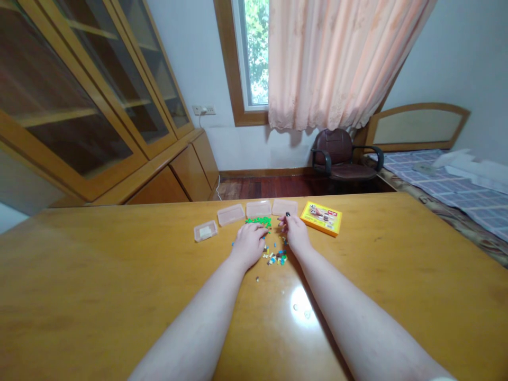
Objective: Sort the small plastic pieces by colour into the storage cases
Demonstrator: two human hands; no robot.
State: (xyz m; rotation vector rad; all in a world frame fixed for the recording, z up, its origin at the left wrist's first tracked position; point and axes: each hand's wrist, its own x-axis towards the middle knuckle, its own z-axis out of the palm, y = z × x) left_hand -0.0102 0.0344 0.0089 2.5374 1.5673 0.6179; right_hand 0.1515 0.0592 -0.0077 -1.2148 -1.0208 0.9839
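My left hand (pixel 249 244) lies low over the table with its fingers stretched toward the right, apart, at the near edge of a heap of small green building bricks (pixel 260 221). To the right, my right hand (pixel 296 233) is raised a little, fingers bent together around a small dark piece (pixel 288 214) that looks like a toy brick; its shape is too small to tell. Between and below the hands, mixed small bricks (pixel 278 257) in blue, yellow, white, brown and green are scattered. One tiny loose piece (pixel 257 279) lies nearer to me.
Clear plastic boxes stand in an arc behind the bricks: a small one (pixel 196 235) with pale pieces inside, then a left box (pixel 230 216), a middle box (pixel 259 209) and a right box (pixel 291 207). A yellow box (pixel 321 218) lies at right on the wooden table (pixel 99 296).
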